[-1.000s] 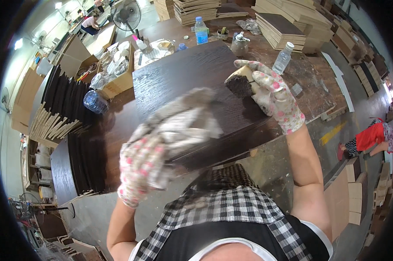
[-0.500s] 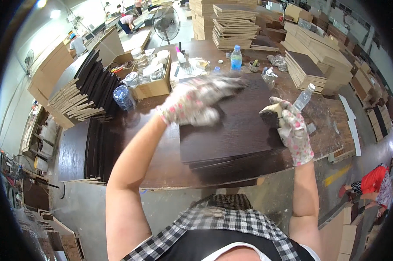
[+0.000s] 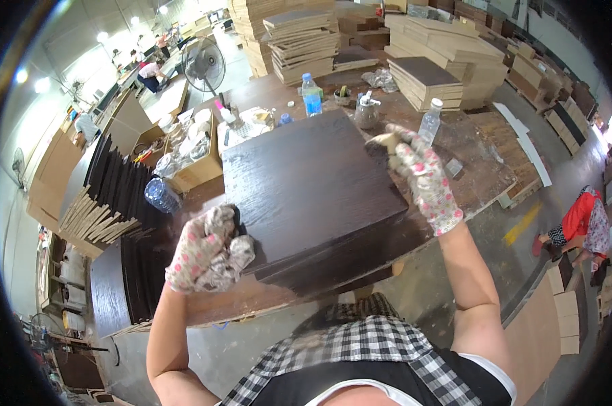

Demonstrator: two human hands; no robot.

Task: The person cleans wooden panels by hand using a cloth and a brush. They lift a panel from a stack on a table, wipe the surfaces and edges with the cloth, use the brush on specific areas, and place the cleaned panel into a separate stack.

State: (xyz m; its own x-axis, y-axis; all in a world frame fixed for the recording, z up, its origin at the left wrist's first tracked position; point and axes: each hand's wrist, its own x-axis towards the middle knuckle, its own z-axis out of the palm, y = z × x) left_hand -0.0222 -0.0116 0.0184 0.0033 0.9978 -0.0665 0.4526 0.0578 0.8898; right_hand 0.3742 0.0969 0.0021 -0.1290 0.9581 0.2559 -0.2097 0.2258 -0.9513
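A dark brown wood-grain panel (image 3: pixel 306 183) lies on top of a short stack of similar panels in front of me. At its near left corner is my left hand (image 3: pixel 204 254), in a white glove with pink dots. Its grey-stained fingers are curled in, and what they hold is unclear. My right hand (image 3: pixel 427 183), gloved alike, is just off the panel's right edge. It pinches a cream block (image 3: pixel 385 142) with a dark-stained face, which looks like a sponge.
Behind the panel stand a bottle of blue liquid (image 3: pixel 311 96) and a small jar (image 3: pixel 367 111). A clear bottle (image 3: pixel 430 120) stands beyond my right hand. A cardboard box (image 3: pixel 196 169) of supplies and leaning dark boards (image 3: pixel 120 186) are at left. A person in red (image 3: pixel 576 223) is at far right.
My left hand has swept from over the panel back to its near left corner, its fingers now curled. My right hand still holds the cream block. The whole view has turned somewhat.
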